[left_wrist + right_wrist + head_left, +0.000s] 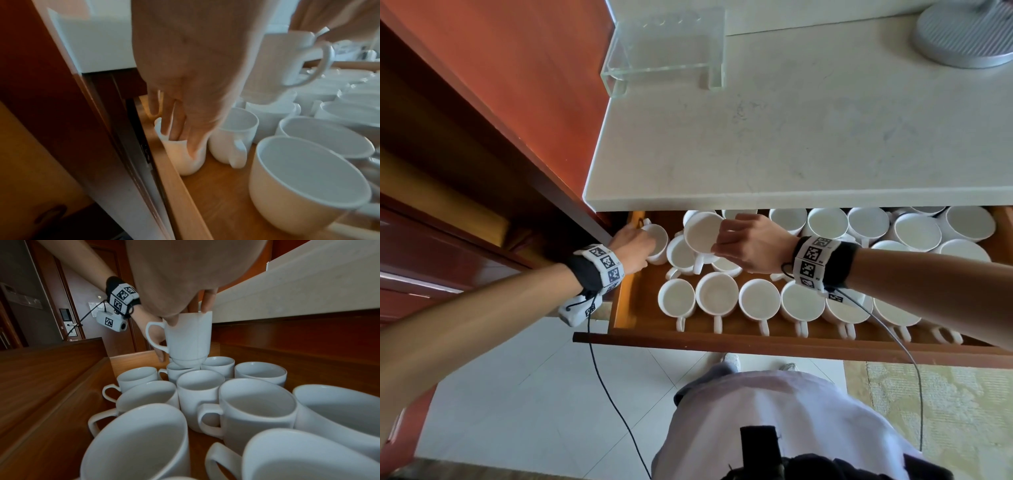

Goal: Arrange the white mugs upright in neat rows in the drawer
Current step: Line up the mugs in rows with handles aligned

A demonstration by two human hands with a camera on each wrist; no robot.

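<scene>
Countertop (791,137) hides the drawer's (756,344) rear mugs; each hand's fingers pinch 1 mug's rim.

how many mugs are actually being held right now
2. The left hand grips the corner mug by its rim at the drawer's left wall. The right hand holds the raised mug above the middle cluster. No other held mug shows.
</scene>
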